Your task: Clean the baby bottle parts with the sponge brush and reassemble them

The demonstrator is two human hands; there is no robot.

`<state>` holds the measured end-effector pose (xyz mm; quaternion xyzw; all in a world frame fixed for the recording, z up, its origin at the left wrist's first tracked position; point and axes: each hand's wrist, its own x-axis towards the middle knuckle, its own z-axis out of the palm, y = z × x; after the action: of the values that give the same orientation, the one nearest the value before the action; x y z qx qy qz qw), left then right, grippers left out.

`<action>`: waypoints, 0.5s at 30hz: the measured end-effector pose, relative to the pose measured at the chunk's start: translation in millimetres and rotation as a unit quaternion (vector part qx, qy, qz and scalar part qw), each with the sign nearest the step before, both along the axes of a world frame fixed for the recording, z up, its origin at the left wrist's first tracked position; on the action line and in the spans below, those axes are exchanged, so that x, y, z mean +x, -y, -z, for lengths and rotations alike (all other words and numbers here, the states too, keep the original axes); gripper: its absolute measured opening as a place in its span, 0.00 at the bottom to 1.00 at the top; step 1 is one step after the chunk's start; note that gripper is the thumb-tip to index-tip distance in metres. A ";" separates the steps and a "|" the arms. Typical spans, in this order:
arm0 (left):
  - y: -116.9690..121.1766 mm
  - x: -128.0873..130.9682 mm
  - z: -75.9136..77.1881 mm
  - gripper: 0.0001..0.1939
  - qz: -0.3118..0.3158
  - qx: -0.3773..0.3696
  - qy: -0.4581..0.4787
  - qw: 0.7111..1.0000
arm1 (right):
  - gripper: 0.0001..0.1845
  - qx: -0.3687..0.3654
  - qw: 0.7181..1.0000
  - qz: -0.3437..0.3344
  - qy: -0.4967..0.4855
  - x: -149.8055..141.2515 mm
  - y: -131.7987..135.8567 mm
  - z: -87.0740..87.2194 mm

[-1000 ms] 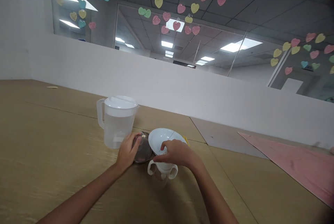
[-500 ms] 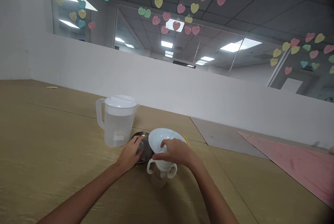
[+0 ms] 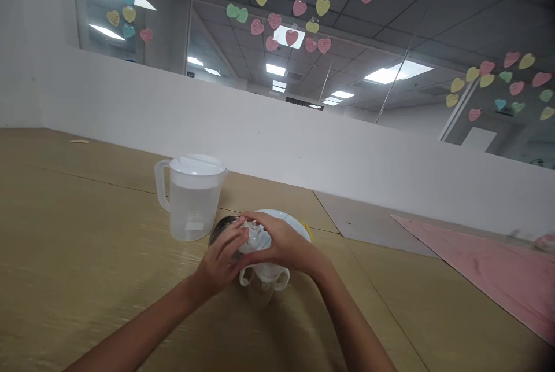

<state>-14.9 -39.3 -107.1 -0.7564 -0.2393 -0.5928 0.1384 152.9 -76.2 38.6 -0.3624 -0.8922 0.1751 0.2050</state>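
Note:
My left hand and my right hand meet over a two-handled drinking bottle. Between their fingers is a small clear-and-white bottle cap, partly covered by the fingertips. Both hands are closed around it. The bottle stands upright on the table just below, with a white handle on each side and a see-through body. Behind my right hand shows a pale blue-white bowl. A round metal dish sits behind my left hand, largely hidden by it.
A lidded translucent pitcher stands at the left, close to the dish. Something yellow pokes out by the bowl's right edge. Pink cloth covers the table's right side. A low white wall runs along the back.
My left hand has lifted off the metal dish and moved right with the clear cap, up to my right hand. My right hand has shifted slightly left and closed around the cap too.

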 end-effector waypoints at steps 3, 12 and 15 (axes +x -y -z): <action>2.6 0.6 -1.5 0.21 0.018 0.027 -0.016 0.999 | 0.28 -0.001 0.998 -0.053 -0.042 -4.5 0.2 1.3; 15.3 12.2 -7.2 0.46 0.090 -0.165 -0.064 0.980 | 0.14 -0.058 0.995 0.074 -0.032 17.3 -1.1 -13.2; 16.4 20.9 -4.5 0.44 0.155 -0.262 -0.099 0.948 | 0.15 -0.079 0.992 0.094 -0.014 20.3 -1.8 -14.4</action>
<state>6.0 -55.7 -102.7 -0.8486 -0.2512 -0.4456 -0.1347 173.2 -74.5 53.1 -0.4569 -0.8348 0.2299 0.2038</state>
